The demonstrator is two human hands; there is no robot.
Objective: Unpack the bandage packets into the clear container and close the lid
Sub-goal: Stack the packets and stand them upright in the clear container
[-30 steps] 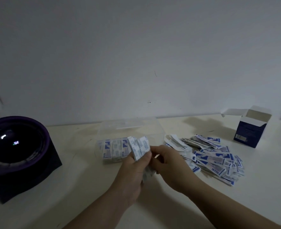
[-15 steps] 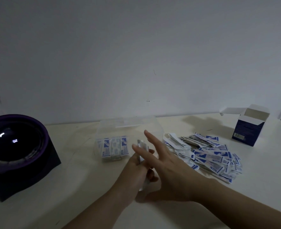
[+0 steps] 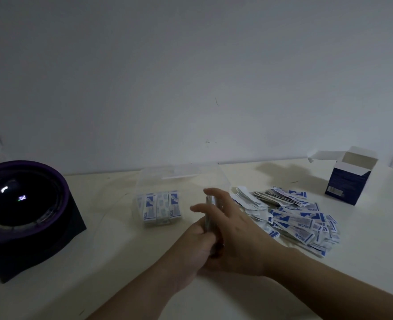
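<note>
- Your left hand (image 3: pixel 198 241) has its fingers curled round the lower end of a small stack of packets (image 3: pixel 210 204), held on edge.
- Your right hand (image 3: pixel 234 229) lies flat against the stack's right side, fingers straight and slightly spread. It presses and does not pinch. It looks like you're squaring the stack up.
- The stack sits between your hands, just in front of the clear container (image 3: pixel 144 181) and not yet inside it.
- Done: one neat row of packets (image 3: pixel 159 207) stands in the container's front-left part. The blue box (image 3: pixel 348 181) is open at far right, and I can't see whether anything is left inside.
- Left: a big loose pile (image 3: pixel 294 215) lies on the table (image 3: pixel 98 262) just right of your hands, far more than what's in the container. My estimate is you're well under halfway.
- The container is open on top. I can't make out the lid against the clear walls, so closing it is pending.
- The dark round device (image 3: pixel 22 204) at left is well apart from the work.
</note>
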